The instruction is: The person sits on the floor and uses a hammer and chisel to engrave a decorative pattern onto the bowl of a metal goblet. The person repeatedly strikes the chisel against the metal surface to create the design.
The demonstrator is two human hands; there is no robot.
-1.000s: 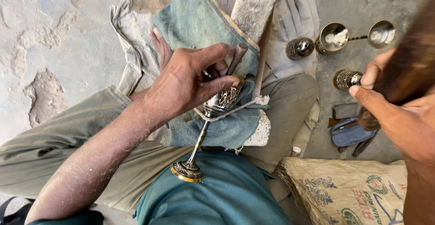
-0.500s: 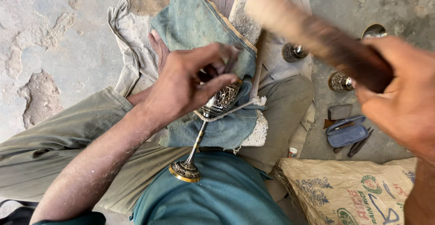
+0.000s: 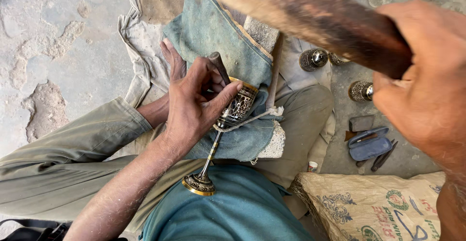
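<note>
Goblet (image 3: 228, 124) on my lap, chisel (image 3: 219, 68) on it, mallet (image 3: 315, 17) held high.

I cannot see the mallet's head; it is blurry and runs off the top edge, and my right arm is cut off at the side. The chisel tip is hidden behind my fingers. I sit on a cracked grey floor (image 3: 53, 51), with a blue cloth (image 3: 213, 27) over my knee and a printed sack (image 3: 378, 207) beside me. Small metal cups (image 3: 313, 59) and a blue case (image 3: 370, 146) lie near my right leg. My left hand (image 3: 194, 105) presses on the goblet's bowl and pinches the chisel upright against it. My right hand (image 3: 427, 85) is wrapped tight round the mallet, well above the goblet.
</note>
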